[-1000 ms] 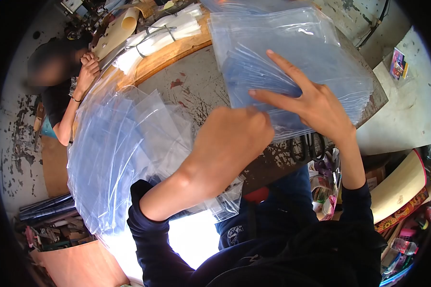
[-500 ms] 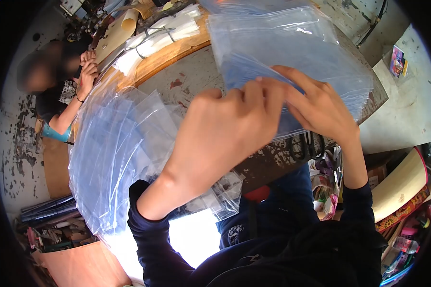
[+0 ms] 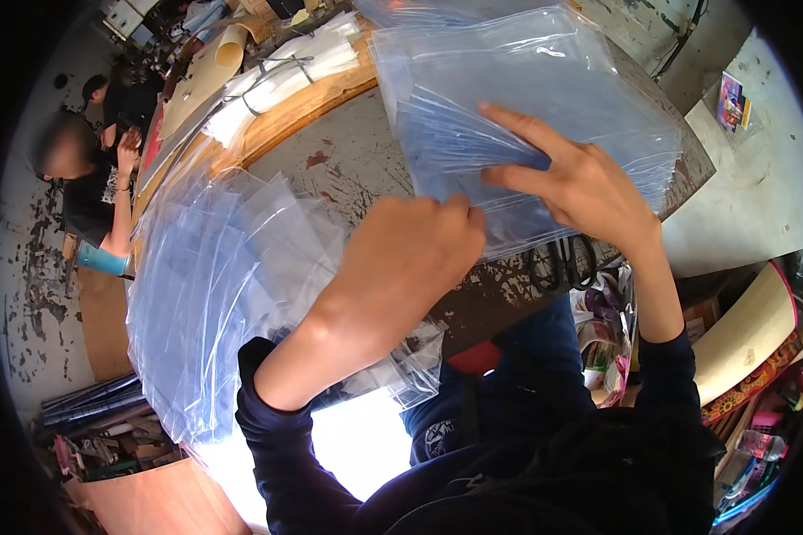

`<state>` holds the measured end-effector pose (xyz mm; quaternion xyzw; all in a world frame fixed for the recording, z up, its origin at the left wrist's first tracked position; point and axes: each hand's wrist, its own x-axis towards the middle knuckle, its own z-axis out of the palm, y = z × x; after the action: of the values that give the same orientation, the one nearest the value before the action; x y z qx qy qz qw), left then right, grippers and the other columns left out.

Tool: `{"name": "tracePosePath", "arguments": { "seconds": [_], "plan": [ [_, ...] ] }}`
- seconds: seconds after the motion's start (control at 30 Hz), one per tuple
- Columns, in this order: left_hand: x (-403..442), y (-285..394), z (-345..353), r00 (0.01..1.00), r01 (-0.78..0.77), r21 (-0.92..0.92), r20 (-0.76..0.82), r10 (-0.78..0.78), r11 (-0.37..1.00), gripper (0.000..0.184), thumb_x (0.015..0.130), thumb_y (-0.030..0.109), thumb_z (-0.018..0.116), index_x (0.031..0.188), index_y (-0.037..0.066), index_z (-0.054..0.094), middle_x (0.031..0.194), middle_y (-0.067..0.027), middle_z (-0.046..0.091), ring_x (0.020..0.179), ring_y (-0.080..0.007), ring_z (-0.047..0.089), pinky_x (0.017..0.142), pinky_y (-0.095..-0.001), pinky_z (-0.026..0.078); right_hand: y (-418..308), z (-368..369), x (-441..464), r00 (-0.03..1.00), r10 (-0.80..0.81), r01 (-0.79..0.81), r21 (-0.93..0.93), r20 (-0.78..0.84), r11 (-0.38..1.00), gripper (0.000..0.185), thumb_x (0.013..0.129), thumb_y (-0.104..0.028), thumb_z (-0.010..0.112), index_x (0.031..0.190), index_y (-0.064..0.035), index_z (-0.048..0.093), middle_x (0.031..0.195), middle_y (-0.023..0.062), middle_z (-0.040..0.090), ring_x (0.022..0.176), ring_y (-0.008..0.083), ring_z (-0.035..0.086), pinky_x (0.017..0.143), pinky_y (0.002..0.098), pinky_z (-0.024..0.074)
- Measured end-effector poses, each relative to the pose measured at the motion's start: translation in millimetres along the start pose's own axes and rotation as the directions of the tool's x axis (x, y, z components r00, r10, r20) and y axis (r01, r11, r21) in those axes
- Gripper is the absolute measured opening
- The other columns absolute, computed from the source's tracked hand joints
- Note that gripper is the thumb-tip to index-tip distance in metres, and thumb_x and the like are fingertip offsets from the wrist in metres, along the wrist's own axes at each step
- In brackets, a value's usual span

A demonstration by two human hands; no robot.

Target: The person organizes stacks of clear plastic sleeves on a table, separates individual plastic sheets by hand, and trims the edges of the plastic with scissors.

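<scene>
The stack of clear plastic sheets (image 3: pixel 544 71) lies on the bench (image 3: pixel 330 147), and its edges are fanned out under the right hand (image 3: pixel 589 192). This hand is open, with its fingers spread over the sheets. The left hand (image 3: pixel 410 259) is just beside the near edge of the stack, its fingers curled inward; I cannot tell if they grip a sheet. Near this same edge are the black scissor handles (image 3: pixel 562 264). To the left there is a loose pile of plastic (image 3: pixel 196 294). Farther away, a white bundle (image 3: pixel 285 76) is tied with dark cord, and another person (image 3: pixel 94 201) is at the far left.
</scene>
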<state>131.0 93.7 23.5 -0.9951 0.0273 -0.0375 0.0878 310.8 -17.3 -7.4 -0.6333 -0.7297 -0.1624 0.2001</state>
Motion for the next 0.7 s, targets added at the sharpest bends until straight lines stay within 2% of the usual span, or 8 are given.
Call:
{"name": "tracePosePath", "arguments": {
  "seconds": [0.07,0.3,0.4,0.5,0.6,0.63,0.67,0.7],
  "plan": [
    [2,-3,-2,0.977,0.051,0.185,-0.214,-0.010,0.981,0.016,0.067,0.005,0.058,0.083,0.006,0.055,0.073,-0.0036,0.053,0.064,-0.0169,0.062,0.048,-0.0275,0.048,-2,-2,2,1.000,-0.009,0.010,-0.046,0.025,0.999,0.035,0.065,0.002,0.058,0.093,-0.0181,0.063,0.128,0.0064,0.047,0.070,0.0224,0.063,0.056,0.0312,0.0532],
    [4,-13,-10,0.950,0.096,0.255,-0.312,-0.012,0.962,0.014,0.066,0.005,0.059,0.078,0.009,0.053,0.066,-0.0010,0.049,0.056,-0.0145,0.059,0.044,-0.0262,0.045,0,-6,0,0.998,-0.064,0.063,0.049,0.013,0.997,0.040,0.067,-0.014,0.068,0.106,-0.0211,0.058,0.127,0.0119,0.045,0.085,0.0288,0.061,0.067,0.0371,0.0522],
    [6,-19,-9,0.917,0.099,0.272,-0.398,0.018,0.957,0.015,0.064,0.005,0.059,0.078,0.010,0.053,0.066,-0.0018,0.048,0.054,-0.0150,0.058,0.044,-0.0271,0.045,-3,-6,-1,0.997,-0.079,0.080,-0.083,0.010,0.993,0.049,0.070,-0.018,0.068,0.116,-0.0232,0.053,0.127,0.0133,0.044,0.091,0.0319,0.058,0.073,0.0406,0.0505],
    [7,-24,-12,0.893,0.091,0.239,-0.450,0.027,0.967,0.011,0.067,0.007,0.061,0.077,0.010,0.056,0.065,-0.0010,0.052,0.054,-0.0170,0.058,0.045,-0.0295,0.046,-3,-3,-3,0.997,-0.077,0.078,-0.198,0.013,0.977,0.055,0.070,-0.015,0.066,0.121,-0.0258,0.049,0.130,0.0120,0.042,0.085,0.0313,0.061,0.068,0.0382,0.0517],
    [1,-45,-20,0.881,0.015,0.029,-0.473,0.000,0.999,0.005,0.076,0.012,0.062,0.079,0.008,0.061,0.067,-0.0011,0.060,0.058,-0.0163,0.062,0.049,-0.0297,0.048,-4,1,-5,0.998,0.052,-0.057,-0.120,-0.041,0.991,0.059,0.069,-0.010,0.066,0.123,-0.0221,0.049,0.121,0.0111,0.051,0.077,0.0288,0.062,0.063,0.0342,0.0522],
    [-1,-55,-23,0.896,0.116,-0.327,-0.374,-0.241,0.938,0.019,0.083,0.023,0.057,0.080,0.005,0.062,0.068,-0.0044,0.062,0.060,-0.0169,0.063,0.051,-0.0289,0.050,-5,0,-5,0.995,0.100,-0.100,-0.048,-0.009,0.994,0.059,0.067,-0.006,0.066,0.122,-0.0167,0.048,0.111,0.0130,0.056,0.076,0.0308,0.061,0.064,0.0353,0.0510],
    [-3,-65,-26,0.882,0.224,-0.629,-0.195,-0.430,0.744,0.035,0.089,0.035,0.052,0.081,0.003,0.063,0.069,-0.0077,0.065,0.063,-0.0175,0.064,0.054,-0.0282,0.051,-5,0,-4,0.989,0.145,-0.146,0.023,0.027,0.989,0.060,0.065,-0.002,0.065,0.121,-0.0113,0.047,0.101,0.0149,0.060,0.075,0.0327,0.060,0.065,0.0364,0.0498],
    [-4,-79,-24,0.880,0.227,-0.623,-0.199,-0.432,0.749,0.035,0.089,0.035,0.052,0.081,0.003,0.063,0.069,-0.0077,0.065,0.063,-0.0175,0.064,0.054,-0.0282,0.051,-4,1,-3,0.990,0.140,-0.140,0.024,0.019,0.990,0.060,0.065,-0.002,0.065,0.121,-0.0113,0.047,0.101,0.0149,0.060,0.075,0.0327,0.060,0.065,0.0364,0.0498]
  ]
}}
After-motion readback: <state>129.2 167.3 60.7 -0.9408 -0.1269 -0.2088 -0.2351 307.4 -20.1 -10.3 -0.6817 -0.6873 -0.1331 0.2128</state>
